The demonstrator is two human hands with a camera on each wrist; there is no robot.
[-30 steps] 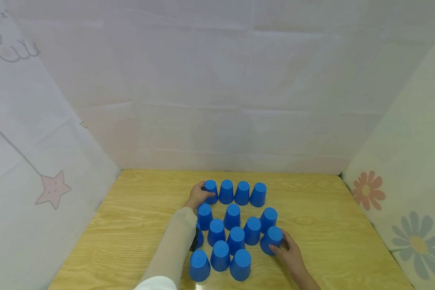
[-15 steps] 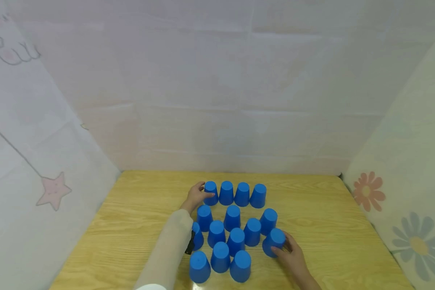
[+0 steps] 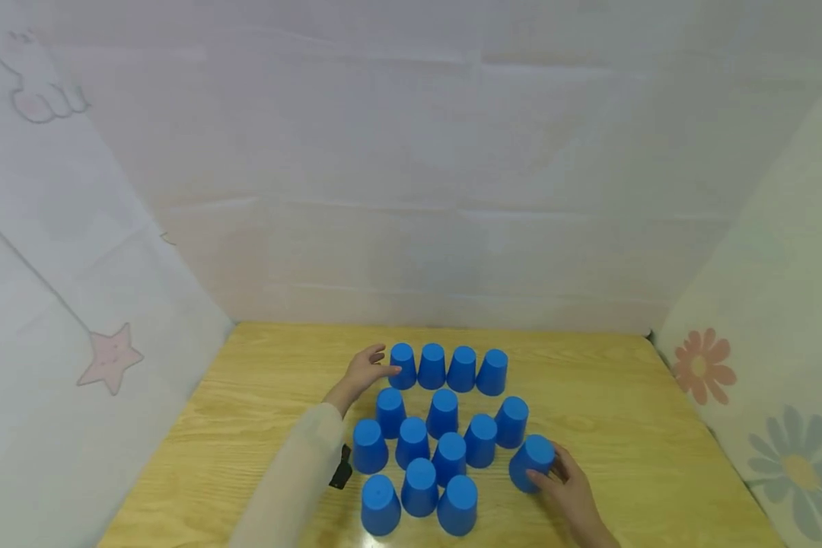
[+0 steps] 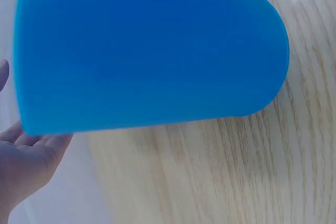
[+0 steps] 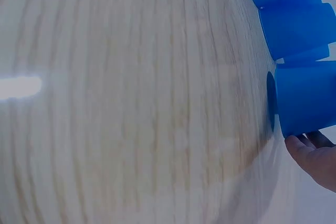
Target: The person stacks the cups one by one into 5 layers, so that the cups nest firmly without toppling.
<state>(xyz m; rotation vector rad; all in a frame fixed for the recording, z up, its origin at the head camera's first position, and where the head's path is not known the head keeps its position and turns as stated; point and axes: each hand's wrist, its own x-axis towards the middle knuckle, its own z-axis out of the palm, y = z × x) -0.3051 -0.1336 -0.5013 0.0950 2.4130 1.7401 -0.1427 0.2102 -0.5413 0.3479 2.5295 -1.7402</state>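
Beside the leftmost blue plastic cup of the back row is my left hand, its fingers spread and the thumb in front of the cup. That hand shows partly behind a large blue cup in the left wrist view. My right hand grips another upside-down cup at the right of the group, thumb in front and fingers on its far side. In the right wrist view this cup is slightly tilted, its rim a little off the table above a dark shadow.
Several more upside-down blue cups stand between the hands, among them a front cup and a middle cup. A black strap-like piece hangs by the left sleeve. Patterned cloth walls enclose the wooden table.
My left hand has drawn slightly left, its fingers parting from the back-row cup. My right hand has carried its cup a little right, away from the neighbouring cups.
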